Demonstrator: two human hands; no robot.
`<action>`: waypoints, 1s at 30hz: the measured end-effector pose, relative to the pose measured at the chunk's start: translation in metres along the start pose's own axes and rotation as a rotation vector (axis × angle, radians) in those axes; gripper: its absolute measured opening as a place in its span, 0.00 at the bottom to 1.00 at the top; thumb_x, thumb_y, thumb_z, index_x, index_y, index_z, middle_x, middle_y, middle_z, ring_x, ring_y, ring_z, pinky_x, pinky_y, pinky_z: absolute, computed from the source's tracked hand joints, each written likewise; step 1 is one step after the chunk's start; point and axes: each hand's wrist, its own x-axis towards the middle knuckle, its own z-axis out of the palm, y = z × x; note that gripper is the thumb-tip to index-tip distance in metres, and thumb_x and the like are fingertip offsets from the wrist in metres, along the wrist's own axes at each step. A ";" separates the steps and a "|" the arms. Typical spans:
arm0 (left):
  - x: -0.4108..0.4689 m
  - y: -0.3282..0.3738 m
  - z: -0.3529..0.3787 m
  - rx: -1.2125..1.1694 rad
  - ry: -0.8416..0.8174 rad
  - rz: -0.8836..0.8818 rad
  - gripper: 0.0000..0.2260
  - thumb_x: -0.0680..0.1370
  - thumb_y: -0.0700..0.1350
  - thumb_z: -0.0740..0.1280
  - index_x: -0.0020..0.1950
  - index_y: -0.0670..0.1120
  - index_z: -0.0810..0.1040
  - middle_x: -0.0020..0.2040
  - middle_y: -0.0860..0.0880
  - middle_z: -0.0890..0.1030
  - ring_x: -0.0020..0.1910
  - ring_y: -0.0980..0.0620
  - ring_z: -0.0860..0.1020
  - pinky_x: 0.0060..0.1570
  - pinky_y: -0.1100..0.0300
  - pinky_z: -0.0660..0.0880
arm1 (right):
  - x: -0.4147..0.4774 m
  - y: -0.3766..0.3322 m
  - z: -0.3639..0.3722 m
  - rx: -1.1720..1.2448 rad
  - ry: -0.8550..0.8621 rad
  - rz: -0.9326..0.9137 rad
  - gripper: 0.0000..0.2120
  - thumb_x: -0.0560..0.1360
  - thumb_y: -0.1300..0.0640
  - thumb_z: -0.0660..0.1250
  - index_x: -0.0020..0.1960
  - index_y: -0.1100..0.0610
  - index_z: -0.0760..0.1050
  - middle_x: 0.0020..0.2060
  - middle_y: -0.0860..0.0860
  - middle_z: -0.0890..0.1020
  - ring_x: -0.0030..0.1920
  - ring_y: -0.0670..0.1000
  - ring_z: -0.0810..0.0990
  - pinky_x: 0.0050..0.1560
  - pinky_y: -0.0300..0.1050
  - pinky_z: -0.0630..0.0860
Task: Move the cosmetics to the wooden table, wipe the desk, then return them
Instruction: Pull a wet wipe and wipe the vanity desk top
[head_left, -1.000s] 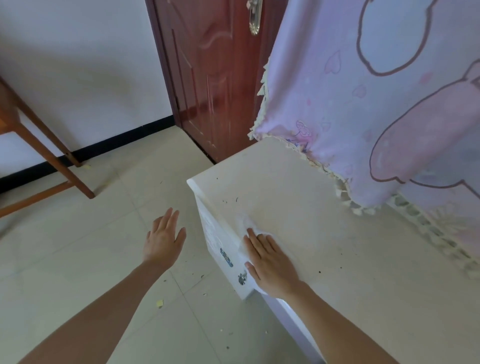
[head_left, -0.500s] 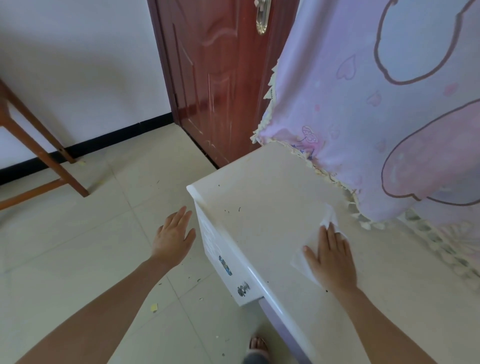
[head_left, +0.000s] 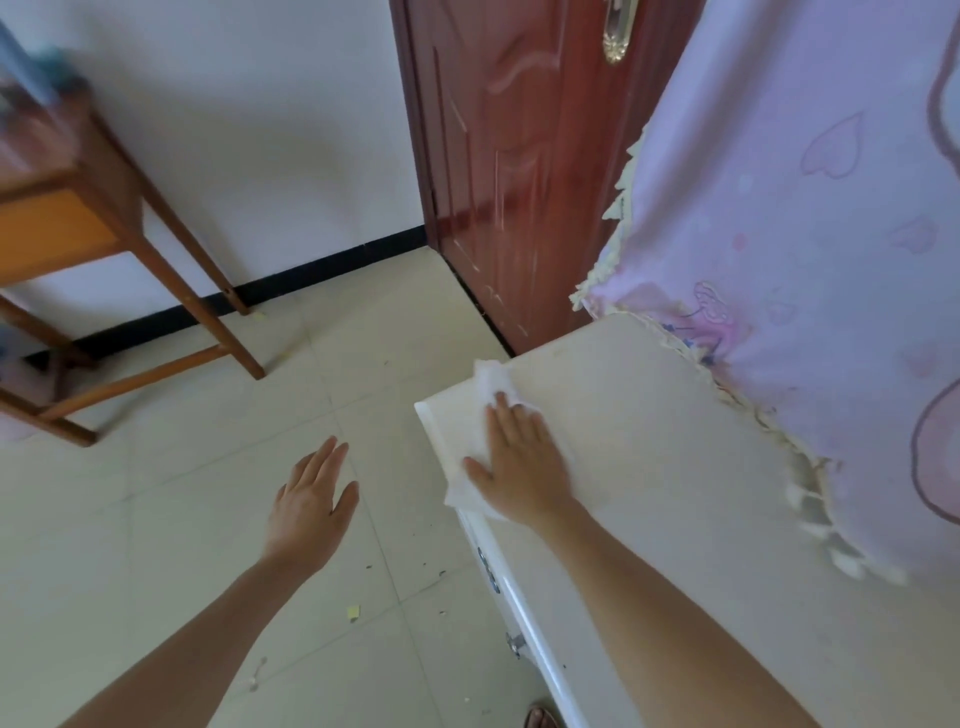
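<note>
My right hand (head_left: 524, 462) lies flat with straight fingers on a white wipe (head_left: 491, 382), pressing it onto the cream desk top (head_left: 675, 467) near the desk's left front corner. The wipe sticks out past my fingertips and under my thumb. My left hand (head_left: 311, 504) hovers open over the tiled floor, left of the desk, touching nothing. The wooden table (head_left: 78, 208) stands at the far left against the white wall. Blurred items sit on its top; no cosmetics can be made out clearly.
A pink cartoon-print cloth (head_left: 805, 234) with a fringed edge hangs over the desk's back. A dark red door (head_left: 514, 156) stands behind the desk. Desk drawers with metal knobs (head_left: 514, 644) face the floor side. Small scraps (head_left: 353, 613) lie on the tiles.
My right hand has swept the wipe from the desk's middle near the cloth back to the left front corner. The view has swung left, bringing the wooden table in. My left hand stayed hovering.
</note>
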 end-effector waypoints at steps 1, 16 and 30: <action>-0.001 0.000 -0.002 0.008 0.009 -0.010 0.22 0.80 0.46 0.56 0.73 0.44 0.59 0.75 0.48 0.59 0.74 0.49 0.56 0.69 0.49 0.59 | 0.003 -0.010 0.004 -0.012 -0.028 -0.061 0.35 0.76 0.41 0.46 0.74 0.62 0.43 0.75 0.58 0.44 0.74 0.55 0.46 0.73 0.49 0.41; 0.015 0.065 -0.009 -0.034 0.056 -0.009 0.22 0.80 0.45 0.56 0.73 0.42 0.59 0.74 0.46 0.60 0.73 0.47 0.57 0.70 0.48 0.58 | -0.049 0.031 -0.003 -0.015 -0.079 0.010 0.35 0.67 0.38 0.53 0.62 0.62 0.71 0.62 0.57 0.76 0.56 0.55 0.79 0.59 0.47 0.73; 0.083 0.065 0.007 -0.184 0.088 0.139 0.35 0.70 0.61 0.44 0.70 0.42 0.64 0.72 0.46 0.64 0.72 0.47 0.60 0.69 0.47 0.62 | 0.008 0.132 -0.031 -0.067 0.145 0.513 0.37 0.75 0.38 0.46 0.73 0.64 0.51 0.74 0.59 0.52 0.73 0.59 0.56 0.72 0.53 0.49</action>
